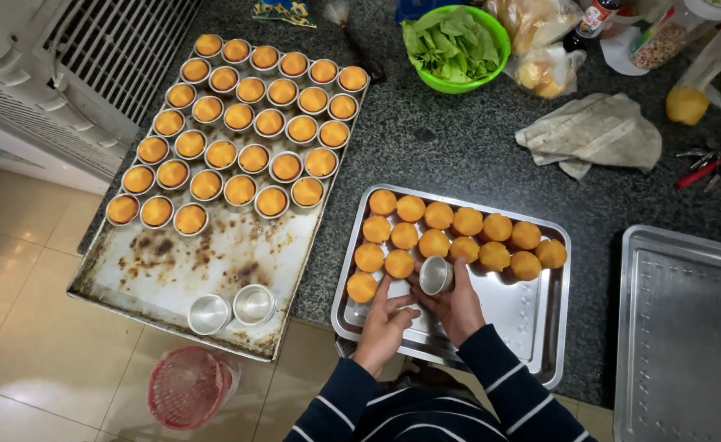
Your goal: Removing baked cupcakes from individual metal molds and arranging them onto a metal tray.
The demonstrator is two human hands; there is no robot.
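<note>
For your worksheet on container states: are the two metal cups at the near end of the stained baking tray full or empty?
Empty. Both metal cups show bare shiny insides, with no orange cake in them.

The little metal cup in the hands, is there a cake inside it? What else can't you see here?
Head view only:
- Metal cup: tipped over in the right hand; its inside is hidden, so cake or none is unclear.
- Left hand: fingertips curl beside the right hand, and contact with the cup can't be made out.
- Empty steel tray: cut off by the right and bottom edges.
- Pink basket: contents too blurred.
</note>
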